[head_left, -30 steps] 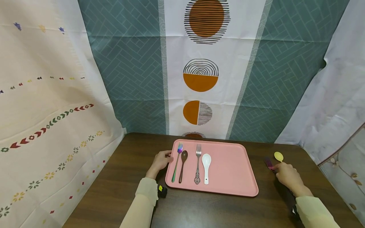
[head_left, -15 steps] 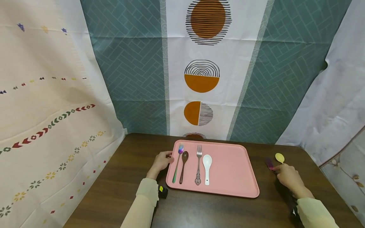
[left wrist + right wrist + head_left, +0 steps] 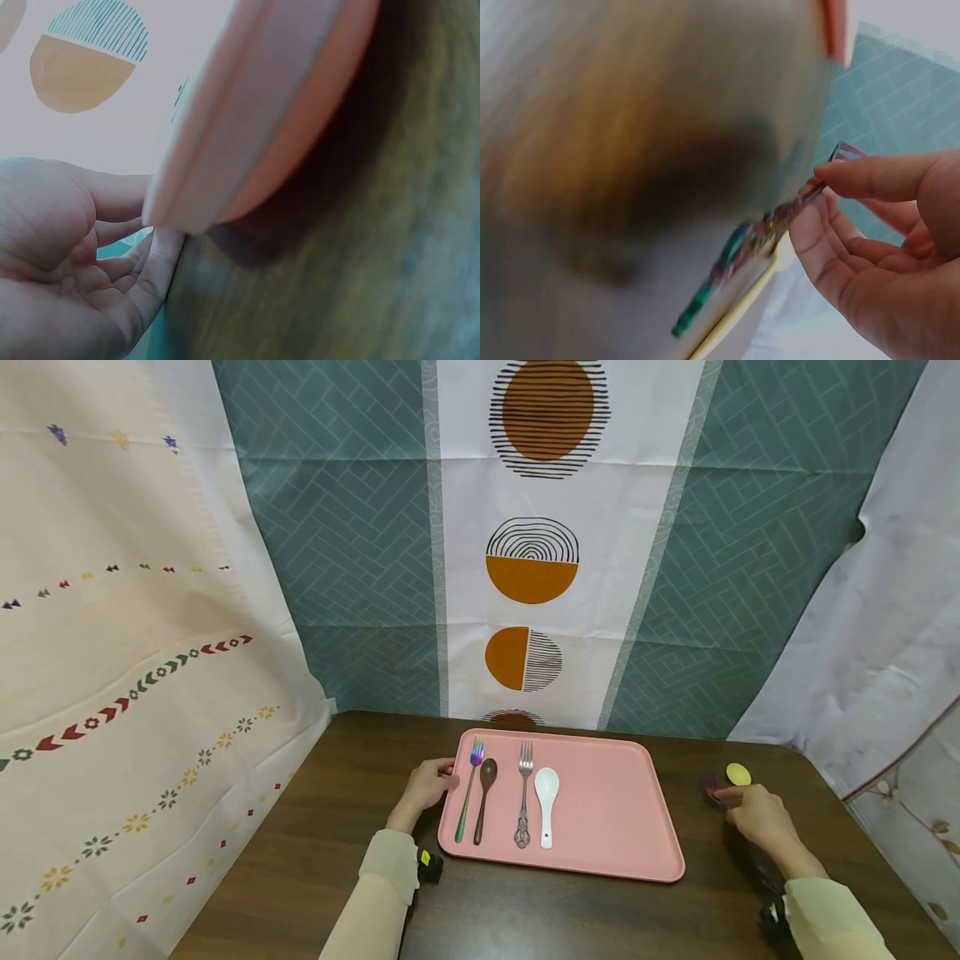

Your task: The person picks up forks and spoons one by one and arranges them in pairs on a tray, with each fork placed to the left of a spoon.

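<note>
My left hand (image 3: 427, 787) grips the left rim of a pink tray (image 3: 600, 802), thumb over the edge and fingers under it in the left wrist view. To the tray's right, my right hand (image 3: 765, 817) pinches a fork (image 3: 711, 785) with purple-pink tines, between thumb and fingertips. In the right wrist view the ornate fork handle (image 3: 731, 251) shows green and multicoloured. Just beside it lies a yellow spoon (image 3: 738, 774), its handle hidden by the hand in the head view.
On the tray lie a rainbow fork (image 3: 471, 789), a dark brown spoon (image 3: 485, 797), a silver fork (image 3: 523, 793) and a white spoon (image 3: 547, 802). The dark wooden table (image 3: 585, 918) is bounded by hanging cloths (image 3: 360, 568) behind and at both sides.
My right hand has risen slightly with the fork, which now sits at a steeper angle, and it hides more of the yellow spoon. The left hand and tray have not moved.
</note>
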`<state>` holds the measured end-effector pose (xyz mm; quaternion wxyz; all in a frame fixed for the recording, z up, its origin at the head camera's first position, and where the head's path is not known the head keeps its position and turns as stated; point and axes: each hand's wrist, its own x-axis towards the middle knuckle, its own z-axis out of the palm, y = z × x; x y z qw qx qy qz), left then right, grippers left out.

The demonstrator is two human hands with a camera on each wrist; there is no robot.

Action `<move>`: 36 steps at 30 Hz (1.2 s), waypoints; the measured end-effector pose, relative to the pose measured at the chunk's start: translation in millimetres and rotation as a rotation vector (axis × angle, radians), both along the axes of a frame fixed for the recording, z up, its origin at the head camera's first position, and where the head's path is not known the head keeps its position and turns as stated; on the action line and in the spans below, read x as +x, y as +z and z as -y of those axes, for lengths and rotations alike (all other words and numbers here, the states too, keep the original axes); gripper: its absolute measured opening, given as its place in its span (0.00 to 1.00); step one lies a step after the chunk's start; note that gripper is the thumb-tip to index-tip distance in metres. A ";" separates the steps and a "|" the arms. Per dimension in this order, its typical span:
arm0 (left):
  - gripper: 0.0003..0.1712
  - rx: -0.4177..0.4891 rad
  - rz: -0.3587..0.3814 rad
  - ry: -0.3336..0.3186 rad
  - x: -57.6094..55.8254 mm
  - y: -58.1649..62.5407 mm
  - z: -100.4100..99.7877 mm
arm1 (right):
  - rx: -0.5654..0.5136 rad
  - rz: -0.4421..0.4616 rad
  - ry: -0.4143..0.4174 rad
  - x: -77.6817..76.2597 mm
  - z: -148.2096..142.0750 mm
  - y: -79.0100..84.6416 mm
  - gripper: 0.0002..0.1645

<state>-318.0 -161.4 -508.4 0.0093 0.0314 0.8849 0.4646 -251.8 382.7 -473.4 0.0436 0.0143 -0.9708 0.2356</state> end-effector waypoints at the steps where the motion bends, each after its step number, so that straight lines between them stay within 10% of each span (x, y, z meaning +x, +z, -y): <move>1: 0.25 -0.001 0.002 0.000 -0.2 -0.2 0.0 | -0.012 -0.006 0.011 -0.7 2.3 1.7 0.24; 36: 0.25 0.006 0.004 0.000 1.3 2.3 -1.1 | -0.189 0.021 0.083 -23.8 69.0 21.4 0.24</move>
